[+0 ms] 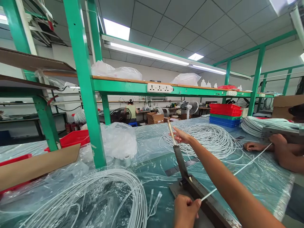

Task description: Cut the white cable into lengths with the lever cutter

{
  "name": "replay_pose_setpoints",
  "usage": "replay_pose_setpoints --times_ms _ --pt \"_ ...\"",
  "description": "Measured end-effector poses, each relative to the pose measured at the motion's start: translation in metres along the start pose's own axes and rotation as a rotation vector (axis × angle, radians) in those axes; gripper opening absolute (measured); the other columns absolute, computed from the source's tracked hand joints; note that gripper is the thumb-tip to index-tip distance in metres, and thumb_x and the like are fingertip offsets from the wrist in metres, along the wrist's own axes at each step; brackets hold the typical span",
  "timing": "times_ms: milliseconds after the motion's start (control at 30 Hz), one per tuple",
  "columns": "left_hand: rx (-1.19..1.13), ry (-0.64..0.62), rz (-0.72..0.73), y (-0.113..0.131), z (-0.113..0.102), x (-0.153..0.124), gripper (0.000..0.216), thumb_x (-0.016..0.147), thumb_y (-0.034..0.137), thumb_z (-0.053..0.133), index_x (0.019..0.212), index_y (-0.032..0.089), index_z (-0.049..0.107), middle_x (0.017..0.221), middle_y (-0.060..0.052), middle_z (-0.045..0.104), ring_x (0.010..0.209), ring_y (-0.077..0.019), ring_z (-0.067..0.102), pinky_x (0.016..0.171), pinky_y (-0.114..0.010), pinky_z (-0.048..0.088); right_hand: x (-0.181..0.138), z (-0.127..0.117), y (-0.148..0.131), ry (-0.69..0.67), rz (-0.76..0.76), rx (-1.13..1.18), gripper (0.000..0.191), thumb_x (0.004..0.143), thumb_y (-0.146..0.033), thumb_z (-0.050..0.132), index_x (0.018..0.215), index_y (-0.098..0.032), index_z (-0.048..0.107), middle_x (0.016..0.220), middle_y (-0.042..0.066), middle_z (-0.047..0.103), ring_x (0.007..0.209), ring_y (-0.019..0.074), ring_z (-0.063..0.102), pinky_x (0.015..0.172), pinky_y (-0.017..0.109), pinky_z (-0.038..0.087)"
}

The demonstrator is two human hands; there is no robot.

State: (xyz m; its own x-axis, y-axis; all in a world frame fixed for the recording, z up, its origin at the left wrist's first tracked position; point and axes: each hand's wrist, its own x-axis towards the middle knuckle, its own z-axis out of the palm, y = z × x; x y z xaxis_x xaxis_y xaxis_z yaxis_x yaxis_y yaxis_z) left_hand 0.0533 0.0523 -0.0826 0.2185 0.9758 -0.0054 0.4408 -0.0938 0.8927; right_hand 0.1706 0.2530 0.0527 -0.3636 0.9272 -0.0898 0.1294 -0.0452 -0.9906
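At the near edge of the desk (147, 164), which is covered in clear plastic sheeting, a lever cutter (190, 186) sits with its blade arm raised at a slant. The right hand (181, 136) reaches forward and its fingers are closed around the upper end of the cutter handle (171, 132), holding it up. The left hand (186, 210) is low in the frame, just beside the cutter base, with thumb and forefinger pinched shut on one end of a white cable (237, 172). From that pinch the cable runs taut, up and to the right across the desk, passing in front of the cutter's hinge and under the right forearm; whether it lies beneath the blade cannot be told. At its far end the cable reaches a co-worker's hand (253, 146) resting on the desk at the right edge. A large loose coil of white cable (209, 139) lies behind the right hand, and another bundle of white cable (104, 196) lies to the left of the left hand, partly under plastic. A green steel post (85, 88) stands between them, carrying a shelf with a socket strip (160, 88). Stacked red and blue trays (225, 114) stand further back on the right.
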Motion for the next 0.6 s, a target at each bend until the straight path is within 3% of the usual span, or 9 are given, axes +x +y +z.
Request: replay_pose_setpoints --times_ms 133,300,467,600 --pt "-0.022 0.023 -0.021 -0.003 0.002 0.000 0.047 0.069 0.049 0.043 0.032 0.021 0.034 0.032 0.006 0.025 0.038 -0.0097 0.033 0.043 -0.023 0.025 -0.001 0.001 -0.007 -0.035 0.064 0.009 0.055 0.085 -0.059 0.022 0.083 -0.012 0.050 0.046 -0.008 0.028 0.032 0.0030 0.016 0.032 0.017 0.019" --pt "0.000 0.059 -0.030 -0.004 0.004 -0.001 0.044 0.072 0.037 0.045 0.032 0.021 0.034 0.032 0.006 0.028 0.040 -0.0097 0.034 0.047 -0.023 0.025 -0.034 -0.004 -0.019 -0.055 -0.011 0.047 0.063 0.082 -0.063 0.013 0.093 -0.014 0.050 0.041 -0.006 0.035 0.031 0.0053 0.026 0.034 0.015 0.025" --pt "0.033 0.053 -0.061 0.004 0.001 -0.005 0.045 0.072 0.028 0.048 0.032 0.021 0.031 0.032 0.007 0.028 0.039 -0.0085 0.030 0.045 -0.023 0.021 -0.109 -0.016 -0.022 -0.047 -0.070 0.143 0.063 0.083 -0.061 0.011 0.100 -0.015 0.049 0.050 0.002 0.052 0.038 0.0094 0.045 0.037 0.016 0.034" --pt "0.036 0.017 -0.050 0.006 -0.002 -0.006 0.042 0.072 0.029 0.048 0.033 0.020 0.034 0.034 0.006 0.031 0.040 -0.0088 0.033 0.046 -0.023 0.022 -0.185 -0.019 -0.006 -0.007 -0.046 0.241 0.056 0.085 -0.057 0.015 0.092 -0.016 0.052 0.053 0.003 0.056 0.037 0.0079 0.048 0.036 0.013 0.033"
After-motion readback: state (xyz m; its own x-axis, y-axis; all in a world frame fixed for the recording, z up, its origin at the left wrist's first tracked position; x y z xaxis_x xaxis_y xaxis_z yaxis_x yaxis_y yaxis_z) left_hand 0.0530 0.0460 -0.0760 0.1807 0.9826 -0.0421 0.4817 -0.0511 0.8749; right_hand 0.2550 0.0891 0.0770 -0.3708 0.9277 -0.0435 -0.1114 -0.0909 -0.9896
